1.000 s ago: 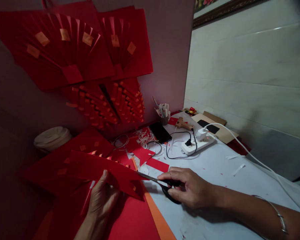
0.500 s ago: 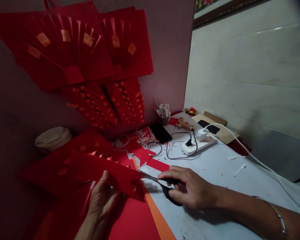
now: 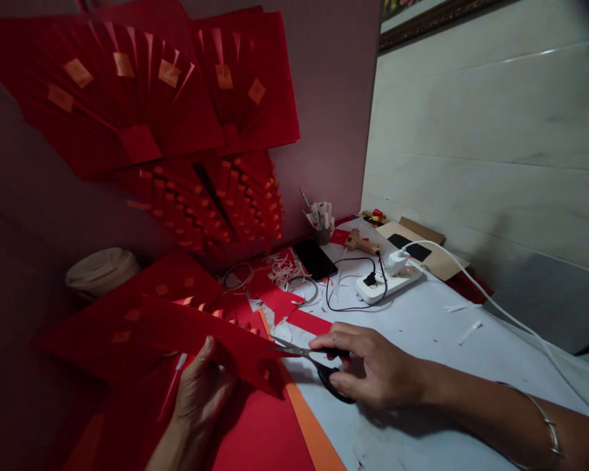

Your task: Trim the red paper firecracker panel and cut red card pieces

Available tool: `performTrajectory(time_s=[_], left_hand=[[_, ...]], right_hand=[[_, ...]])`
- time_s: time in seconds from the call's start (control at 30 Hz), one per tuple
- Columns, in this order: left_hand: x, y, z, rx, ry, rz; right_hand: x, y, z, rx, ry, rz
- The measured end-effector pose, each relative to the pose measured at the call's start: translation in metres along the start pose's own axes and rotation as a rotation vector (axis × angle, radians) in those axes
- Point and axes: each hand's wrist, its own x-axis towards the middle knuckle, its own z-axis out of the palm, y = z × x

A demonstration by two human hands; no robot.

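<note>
My left hand is closed on a folded sheet of red paper, thumb on top, holding it up over the table's front left. My right hand grips black-handled scissors, fingers through the loops. The blades point left and meet the paper's right edge. An orange strip and more red sheets lie flat under both hands.
Large red folded-paper fans hang on the wall at the left. Behind the hands lie a black phone, a white power strip with cables, a glue gun, a cup of pens, paper scraps and a white roll.
The scissors and my right hand have crept slightly left into the paper's edge. My left hand has kept the sheet almost still.
</note>
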Motion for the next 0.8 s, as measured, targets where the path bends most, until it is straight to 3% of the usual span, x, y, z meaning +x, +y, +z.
performTrajectory(time_s=[0.33, 0.53, 0.8], left_hand=[[-0.001, -0.003, 0.003, -0.016, 0.015, 0.014], [-0.008, -0.008, 0.023, -0.046, 0.227, 0.08], [-0.01, -0.012, 0.03, -0.036, 0.256, 0.117]], right_hand=[[-0.002, 0.003, 0.003, 0.016, -0.01, -0.004], [-0.001, 0.003, 0.003, 0.019, -0.005, -0.007], [-0.002, 0.002, 0.005, 0.035, 0.015, -0.027]])
